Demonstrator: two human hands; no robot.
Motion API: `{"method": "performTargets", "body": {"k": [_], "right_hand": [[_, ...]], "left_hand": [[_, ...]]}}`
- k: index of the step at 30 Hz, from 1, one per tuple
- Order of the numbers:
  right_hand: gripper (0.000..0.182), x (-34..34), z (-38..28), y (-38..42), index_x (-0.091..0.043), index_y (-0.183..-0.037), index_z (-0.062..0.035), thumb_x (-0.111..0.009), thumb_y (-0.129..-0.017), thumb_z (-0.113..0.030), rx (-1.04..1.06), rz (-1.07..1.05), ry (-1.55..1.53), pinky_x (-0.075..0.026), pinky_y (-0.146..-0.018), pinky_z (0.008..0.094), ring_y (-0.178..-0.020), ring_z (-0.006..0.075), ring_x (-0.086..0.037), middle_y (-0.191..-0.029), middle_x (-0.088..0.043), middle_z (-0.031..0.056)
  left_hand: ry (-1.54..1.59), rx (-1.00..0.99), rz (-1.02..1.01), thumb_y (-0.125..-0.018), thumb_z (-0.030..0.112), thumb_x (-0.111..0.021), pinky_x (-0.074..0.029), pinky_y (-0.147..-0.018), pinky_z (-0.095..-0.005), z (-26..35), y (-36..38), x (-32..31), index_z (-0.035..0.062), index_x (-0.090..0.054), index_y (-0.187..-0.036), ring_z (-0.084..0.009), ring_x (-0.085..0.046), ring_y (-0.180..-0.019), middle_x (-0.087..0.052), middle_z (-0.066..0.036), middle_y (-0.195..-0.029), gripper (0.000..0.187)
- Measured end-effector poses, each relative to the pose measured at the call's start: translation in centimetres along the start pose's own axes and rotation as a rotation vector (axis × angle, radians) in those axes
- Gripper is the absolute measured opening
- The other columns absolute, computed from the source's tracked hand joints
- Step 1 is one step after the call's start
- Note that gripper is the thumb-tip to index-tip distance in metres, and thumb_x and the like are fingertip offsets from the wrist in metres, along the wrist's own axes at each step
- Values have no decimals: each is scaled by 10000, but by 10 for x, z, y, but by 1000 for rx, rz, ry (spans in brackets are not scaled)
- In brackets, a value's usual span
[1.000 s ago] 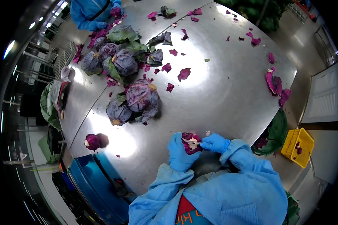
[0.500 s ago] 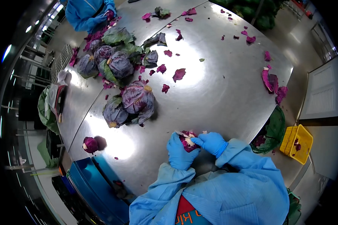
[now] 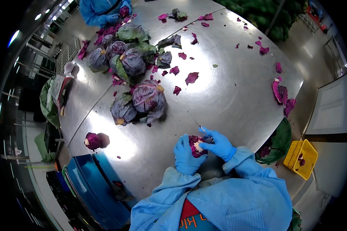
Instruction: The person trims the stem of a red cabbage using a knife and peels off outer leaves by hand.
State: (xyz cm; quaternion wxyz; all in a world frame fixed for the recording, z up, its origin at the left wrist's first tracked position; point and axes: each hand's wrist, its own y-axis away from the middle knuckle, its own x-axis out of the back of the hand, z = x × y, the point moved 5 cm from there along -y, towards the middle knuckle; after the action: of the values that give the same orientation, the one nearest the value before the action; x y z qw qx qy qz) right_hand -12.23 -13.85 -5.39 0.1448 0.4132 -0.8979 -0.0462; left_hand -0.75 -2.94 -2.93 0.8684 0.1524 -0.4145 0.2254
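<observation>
In my left hand point(image 3: 186, 156), gloved in blue, rests a trimmed red cabbage point(image 3: 196, 146) with a pale cut patch facing up. My fingers wrap round its left side. Also gloved, my right hand point(image 3: 219, 144) grips a small knife point(image 3: 202, 129), its thin blade pointing up and left, off the cabbage. The thumb of that hand touches or lies very near the pale patch; the knife's handle is mostly hidden in the fingers. Ahead and to the left, whole red cabbages point(image 3: 148, 96) with outer leaves sit on the steel table point(image 3: 219, 100). A small peeled red cabbage point(image 3: 92, 141) lies farther left.
A co-worker's gloved hands point(image 3: 123, 8) hold a red cabbage at the far left. Purple leaf scraps point(image 3: 192, 78) are scattered about. A blue bin point(image 3: 98, 188) stands at the left edge; a green net bag point(image 3: 275, 142) and yellow basket point(image 3: 302, 159) stand right.
The knife blade, which lay across the cabbage, is now lifted off and points up and away. More of the cabbage's pale patch shows. The view has shifted slightly.
</observation>
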Motion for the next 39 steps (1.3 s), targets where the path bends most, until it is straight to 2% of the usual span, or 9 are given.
{"method": "performTargets", "body": {"k": [9, 13, 16, 22, 26, 29, 31, 37, 39], "right_hand": [[360, 0, -25, -23, -644, -1007, -41, -635, -791, -329, 2, -346, 397, -489, -731, 415, -804, 362, -619, -869, -644, 215], [391, -20, -40, -8, -640, -921, -63, -646, -770, -423, 61, -288, 646, -487, -718, 447, -787, 350, -630, -880, -641, 185], [368, -26, -33, -4, -642, -863, -105, -637, -767, -460, 32, -138, 658, -484, -720, 478, -758, 336, -636, -876, -627, 147], [346, -16, -9, -8, -660, -883, -119, -597, -811, -452, -23, 24, 452, -490, -729, 477, -796, 355, -637, -843, -649, 174], [360, 78, 55, -16, -647, -909, -115, -585, -846, -463, -345, 353, 687, -499, -718, 482, -814, 397, -634, -874, -666, 179], [668, 132, 42, 2, -406, -1343, -163, -685, -802, -439, -434, 443, 904, -512, -710, 475, -840, 375, -659, -931, -685, 160], [639, 133, 29, 4, -461, -1329, -149, -694, -799, -420, -167, 605, 748, -519, -715, 458, -796, 372, -662, -953, -688, 145], [631, -19, -10, 1, -560, -1246, -9, -759, -783, -391, -210, -148, -9, -490, -893, 357, -996, 248, -619, -1170, -629, 165], [581, -45, 2, 0, -565, -1237, 10, -762, -798, -315, -295, -191, -193, -493, -880, 327, -987, 228, -614, -1137, -635, 164]], "left_hand": [[-161, -56, 26, -598, 369, -826, -422, -918, -477, 18, 9, 15, 33, -462, -1280, -399, -481, -1134, -509, -235, -1213, 842], [-395, 149, 15, -647, 406, -748, -425, -806, -456, -3, 3, -14, 34, -442, -1297, -298, -504, -1096, -509, -167, -1199, 809], [-347, 26, 141, -688, 370, -688, -414, -742, -433, 5, 5, -1, 10, -480, -1242, -274, -549, -968, -547, -138, -1052, 692], [-153, -16, 198, -637, 399, -772, -457, -815, -450, 11, 12, 15, -10, -460, -1295, -339, -578, -978, -584, -181, -1083, 835], [115, 84, 216, -612, 420, -849, -467, -918, -418, -21, 33, 34, -16, -435, -1303, -356, -570, -1054, -556, -218, -1159, 916], [254, 123, 189, -624, 464, -845, -425, -984, -449, -54, 49, 33, -11, -416, -1325, -379, -529, -1120, -513, -228, -1241, 949], [193, 53, 164, -621, 466, -845, -424, -988, -444, -45, 41, 36, -10, -406, -1332, -383, -514, -1143, -492, -235, -1268, 962], [71, -20, 106, -576, 444, -870, -435, -961, -449, -21, 30, 41, -25, -411, -1312, -391, -516, -1134, -504, -234, -1247, 986], [65, -26, 111, -566, 428, -879, -448, -937, -439, -20, 28, 41, -26, -410, -1311, -384, -536, -1090, -522, -221, -1204, 990]]}}
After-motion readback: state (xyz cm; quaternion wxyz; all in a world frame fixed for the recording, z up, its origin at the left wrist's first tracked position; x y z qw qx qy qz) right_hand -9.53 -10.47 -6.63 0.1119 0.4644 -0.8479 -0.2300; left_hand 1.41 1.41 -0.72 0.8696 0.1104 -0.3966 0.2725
